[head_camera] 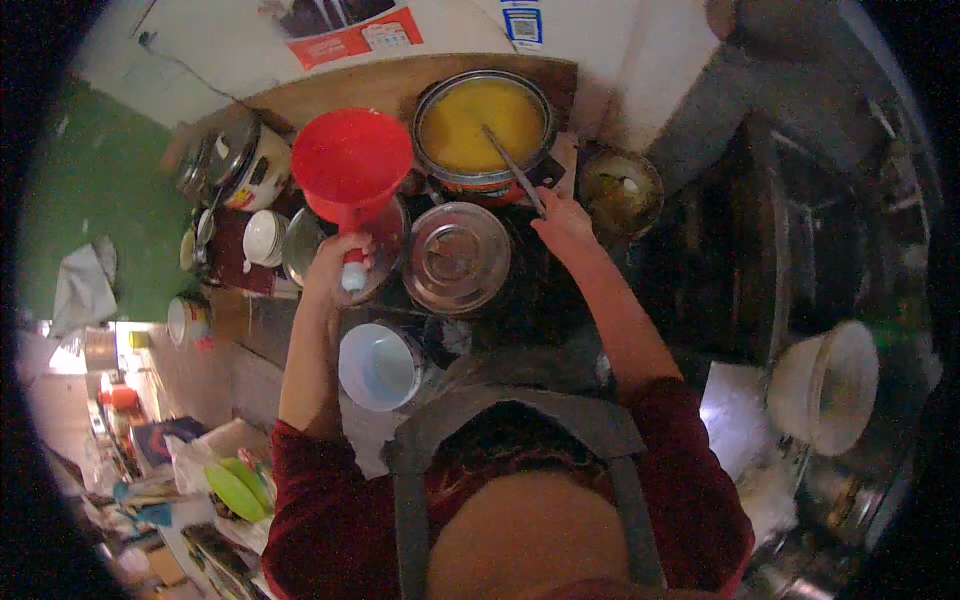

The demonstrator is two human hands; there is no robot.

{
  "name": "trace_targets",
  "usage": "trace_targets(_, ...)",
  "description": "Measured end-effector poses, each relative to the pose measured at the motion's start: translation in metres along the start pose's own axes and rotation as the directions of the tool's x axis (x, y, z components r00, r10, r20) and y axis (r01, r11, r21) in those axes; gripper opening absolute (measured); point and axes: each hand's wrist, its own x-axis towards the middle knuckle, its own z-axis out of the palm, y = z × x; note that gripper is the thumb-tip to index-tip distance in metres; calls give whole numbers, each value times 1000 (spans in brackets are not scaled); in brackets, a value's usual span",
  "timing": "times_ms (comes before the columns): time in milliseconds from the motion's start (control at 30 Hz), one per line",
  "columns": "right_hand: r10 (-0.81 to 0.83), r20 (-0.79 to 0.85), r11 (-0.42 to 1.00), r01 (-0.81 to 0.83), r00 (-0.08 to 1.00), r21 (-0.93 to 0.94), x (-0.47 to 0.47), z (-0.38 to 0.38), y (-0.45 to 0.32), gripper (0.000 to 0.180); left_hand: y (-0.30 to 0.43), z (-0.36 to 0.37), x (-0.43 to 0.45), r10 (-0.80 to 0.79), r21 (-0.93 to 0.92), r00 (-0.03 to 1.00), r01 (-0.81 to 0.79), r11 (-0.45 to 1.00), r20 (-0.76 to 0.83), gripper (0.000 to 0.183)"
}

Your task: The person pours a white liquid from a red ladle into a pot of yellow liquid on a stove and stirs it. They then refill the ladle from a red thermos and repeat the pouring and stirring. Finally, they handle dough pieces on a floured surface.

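My left hand (335, 262) is closed around the handle of a red plastic dipper (352, 157); the handle ends in a pale tip. The dipper's wide bowl is raised over the counter, to the left of a large round pot (484, 178) of yellow liquid (461, 124). In my right hand (564, 223) is the handle of a long metal utensil (512, 161). Its far end dips into the yellow liquid, so its head is hidden. Just in front of the pot sits a round metal lid (457, 256), with another round metal vessel (391, 259) partly behind my left hand.
A rice cooker (259, 176) and a stack of white bowls (264, 238) stand at left. Right of the pot is a metal pan (621, 187) with liquid. A white bucket (380, 367) sits below the counter edge, and a pale tub (821, 386) stands far right.
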Motion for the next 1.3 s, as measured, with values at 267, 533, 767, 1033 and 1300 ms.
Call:
trace_targets(267,-13,182,998,26,983,-65,63,6,54,53,-34,3,60,371,311,915,-402,861,157,11)
trace_targets(533,-49,238,992,75,970,-100,12,-83,47,59,-19,20,86,12,106,1000,-11,994,-5,7)
trace_targets(767,-19,363,980,90,932,-179,-11,-123,19,53,-5,22,100,15,166,998,-5,986,-56,6)
trace_targets(1033,-50,381,973,131,923,-190,3,-67,22,48,-16,18,119,72,210,997,-67,975,-16,13)
trace_targets(1300,-195,178,941,235,965,-244,49,19,52,58,-18,22,127,91,329,996,-81,941,-14,13)
